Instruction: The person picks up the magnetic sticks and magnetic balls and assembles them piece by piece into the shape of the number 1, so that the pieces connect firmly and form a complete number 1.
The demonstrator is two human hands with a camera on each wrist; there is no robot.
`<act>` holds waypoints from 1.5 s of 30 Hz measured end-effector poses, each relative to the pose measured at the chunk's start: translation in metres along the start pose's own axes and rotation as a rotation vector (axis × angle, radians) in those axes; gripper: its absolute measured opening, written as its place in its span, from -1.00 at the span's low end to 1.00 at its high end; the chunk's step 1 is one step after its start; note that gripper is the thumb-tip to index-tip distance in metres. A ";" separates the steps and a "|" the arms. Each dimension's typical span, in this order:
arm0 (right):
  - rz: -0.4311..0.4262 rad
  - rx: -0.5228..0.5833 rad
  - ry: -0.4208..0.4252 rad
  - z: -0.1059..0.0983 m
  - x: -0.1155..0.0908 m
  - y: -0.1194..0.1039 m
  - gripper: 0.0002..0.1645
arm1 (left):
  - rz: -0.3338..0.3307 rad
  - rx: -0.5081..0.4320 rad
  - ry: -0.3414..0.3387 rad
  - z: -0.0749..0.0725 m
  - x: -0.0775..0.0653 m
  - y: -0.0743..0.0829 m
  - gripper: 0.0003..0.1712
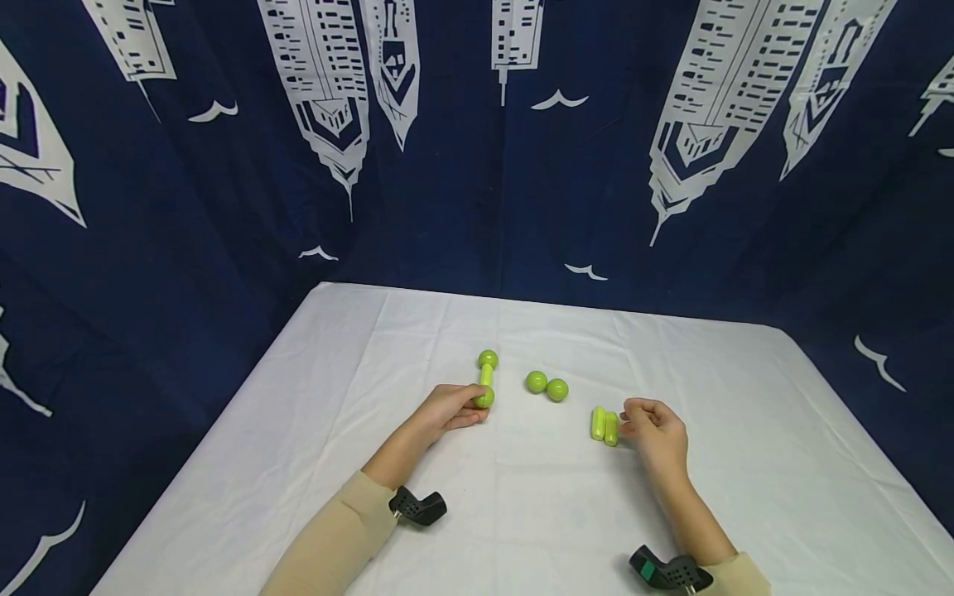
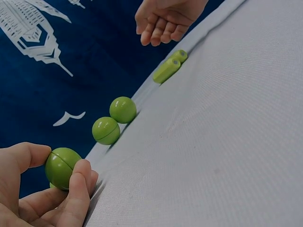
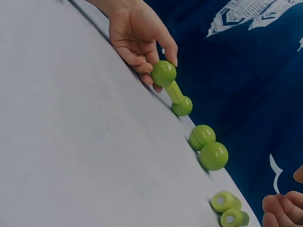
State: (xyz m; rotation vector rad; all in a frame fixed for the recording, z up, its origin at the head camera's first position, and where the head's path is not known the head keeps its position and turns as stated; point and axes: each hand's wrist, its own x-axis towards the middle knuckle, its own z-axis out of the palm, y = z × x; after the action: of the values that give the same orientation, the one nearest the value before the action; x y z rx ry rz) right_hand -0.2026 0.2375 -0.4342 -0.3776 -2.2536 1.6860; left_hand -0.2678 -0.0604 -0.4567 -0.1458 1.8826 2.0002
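My left hand pinches the near ball of a green dumbbell-shaped piece, two balls joined by a light green rod. Thumb and fingers lie on either side of that ball, while the far ball points away toward the back of the table. To the right of it two loose green balls sit side by side. Two short green rods lie next to each other, with round grey discs on their ends in the right wrist view. Just right of the rods hovers my right hand, fingers loosely bent and holding nothing.
A white cloth covers the table. Behind and around it hangs a dark blue curtain with white building prints. Black wrist cameras are strapped at the left sleeve and the right sleeve.
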 end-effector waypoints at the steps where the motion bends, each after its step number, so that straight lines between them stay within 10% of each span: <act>1: 0.007 0.004 0.000 -0.001 0.001 0.001 -0.69 | 0.000 0.001 -0.001 0.000 0.000 0.000 -0.56; 16: 0.119 -0.170 -0.087 -0.004 0.009 0.016 -0.59 | 0.001 -0.005 -0.001 0.001 0.001 -0.001 -0.57; 45: -0.051 -0.502 -0.131 0.002 -0.002 0.018 -0.63 | 0.013 0.028 0.012 0.003 -0.001 0.000 -0.58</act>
State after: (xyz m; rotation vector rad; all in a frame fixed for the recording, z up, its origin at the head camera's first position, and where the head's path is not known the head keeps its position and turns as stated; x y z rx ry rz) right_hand -0.2008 0.2397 -0.4521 -0.3193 -2.7471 1.1306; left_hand -0.2662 -0.0581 -0.4562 -0.1388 1.9233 1.9843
